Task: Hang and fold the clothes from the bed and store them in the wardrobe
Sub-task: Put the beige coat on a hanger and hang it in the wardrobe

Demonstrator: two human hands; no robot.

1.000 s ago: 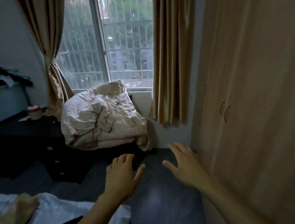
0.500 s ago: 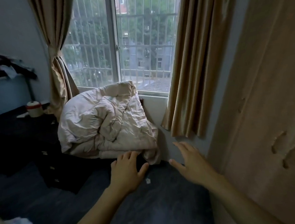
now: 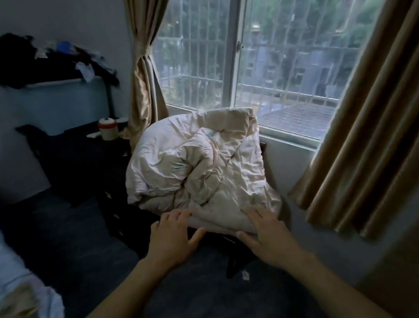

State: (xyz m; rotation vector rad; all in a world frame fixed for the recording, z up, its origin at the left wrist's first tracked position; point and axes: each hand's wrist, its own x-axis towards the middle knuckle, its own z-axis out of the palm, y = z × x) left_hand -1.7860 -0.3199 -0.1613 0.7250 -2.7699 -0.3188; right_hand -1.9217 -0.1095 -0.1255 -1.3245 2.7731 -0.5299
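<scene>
Both arms reach forward — left hand (image 3: 171,239) and right hand (image 3: 268,232) spread, fingertips at the crumpled duvet's (image 3: 199,164) lower edge; nothing gripped.

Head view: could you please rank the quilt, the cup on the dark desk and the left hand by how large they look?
1. quilt, by far the largest.
2. left hand, though it sits much nearer the camera, so this is appearance only.
3. cup, smallest and farthest.
</scene>
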